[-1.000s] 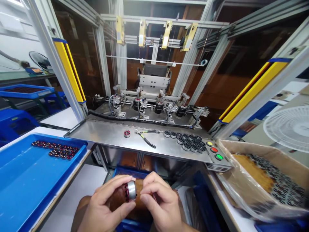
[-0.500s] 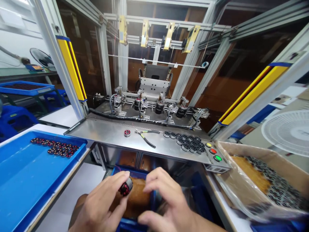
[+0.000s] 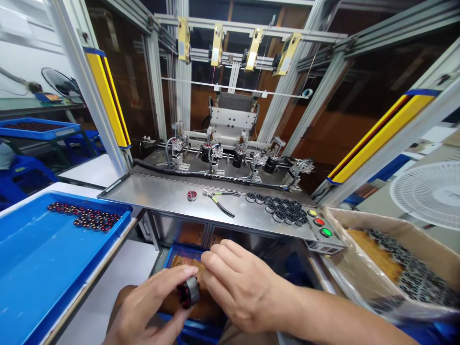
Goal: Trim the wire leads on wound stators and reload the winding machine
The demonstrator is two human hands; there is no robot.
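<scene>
Between the thumb and fingers of my left hand (image 3: 141,306) is a motor stator (image 3: 189,292) with a grey rim and dark red windings, tilted on its side. My right hand (image 3: 244,287) is close beside it on the right, fingers curled together; its fingertips are hidden, so I cannot tell what they pinch. Beyond my hands, one red-wound stator (image 3: 191,195) lies on the metal bench (image 3: 151,194). Cutting pliers (image 3: 221,203) with black and yellow-green handles lie to its right. A cluster of dark stators (image 3: 285,210) sits farther right.
A winding machine (image 3: 230,155) stands behind the bench. At left is a blue tray (image 3: 32,249) with rows of wound stators. A control box (image 3: 325,235) with coloured buttons sits at the bench's right end, next to a plastic-lined carton (image 3: 345,215) of stators.
My right hand has moved up and toward the stator, and its spread fingers have curled closed. My left hand keeps holding the stator, now slightly lower. On the machine, the rear metal parts have shifted.
</scene>
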